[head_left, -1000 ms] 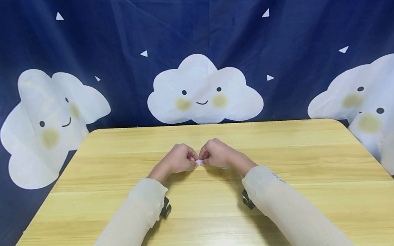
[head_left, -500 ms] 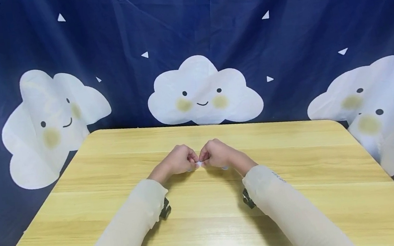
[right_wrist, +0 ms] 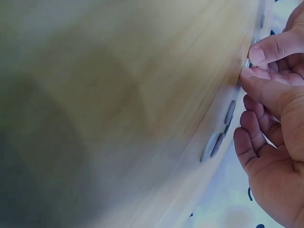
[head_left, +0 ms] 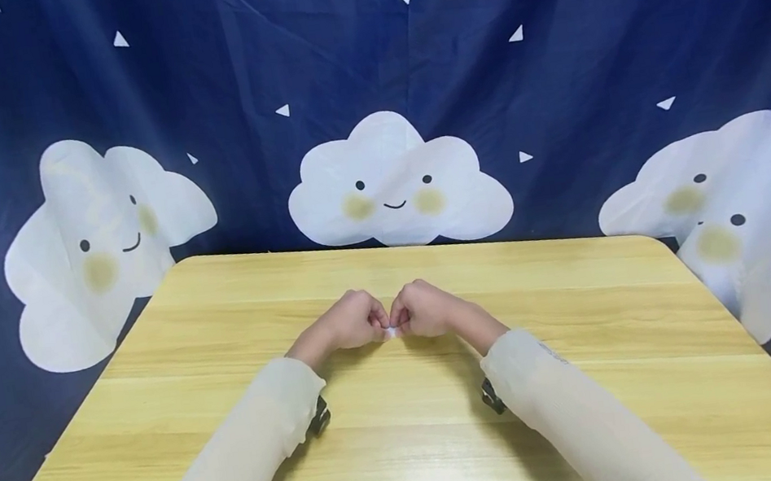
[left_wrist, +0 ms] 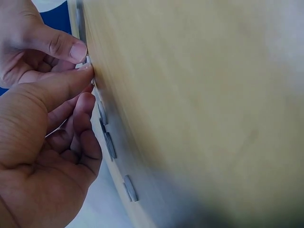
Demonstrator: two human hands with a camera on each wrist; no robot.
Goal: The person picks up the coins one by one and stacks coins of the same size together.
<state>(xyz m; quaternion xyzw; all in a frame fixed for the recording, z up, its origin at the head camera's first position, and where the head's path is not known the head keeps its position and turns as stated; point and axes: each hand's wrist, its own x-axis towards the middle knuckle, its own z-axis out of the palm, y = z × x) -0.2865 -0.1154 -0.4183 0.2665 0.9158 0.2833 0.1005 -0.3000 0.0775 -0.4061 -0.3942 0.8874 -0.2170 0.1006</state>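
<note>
My left hand (head_left: 355, 320) and right hand (head_left: 425, 310) meet fingertip to fingertip over the far half of the table. Between them is a small whitish piece (head_left: 392, 332), mostly covered by fingers; its kind cannot be made out. In the left wrist view, the thumb and forefinger of the left hand (left_wrist: 52, 128) pinch one side of it, close to the tabletop. The thumb and forefinger of the right hand (right_wrist: 278, 123) pinch its other side. Several flat grey discs (left_wrist: 109, 145) lie on the table by the left hand, and more discs (right_wrist: 209, 147) lie by the right.
The light wooden table (head_left: 413, 434) has rounded far corners. Behind its far edge hangs a dark blue curtain (head_left: 356, 31) with printed white clouds (head_left: 393, 165). A black wrist device (head_left: 319, 417) is strapped under the left sleeve, and another black device (head_left: 492, 396) under the right.
Both hands have come slightly nearer while keeping their pinch. The bluish-white bits that showed beneath the hands are now hidden. The head view has tilted up a little.
</note>
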